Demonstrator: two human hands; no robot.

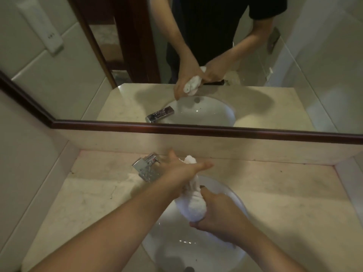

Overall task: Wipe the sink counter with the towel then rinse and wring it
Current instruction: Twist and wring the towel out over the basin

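Marble counter (284,195) surrounds white sink (172,250) below mirror (235,55).

White towel (193,207); white sink (176,250); beige veined counter (284,203); chrome faucet (144,166); dark-brown mirror frame (196,130).

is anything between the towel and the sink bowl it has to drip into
Nothing visible. The towel is bunched in both hands, the left hand at its upper end and the right hand around its lower end, directly above the open sink bowl. The tap sits off to the left, clear of it.
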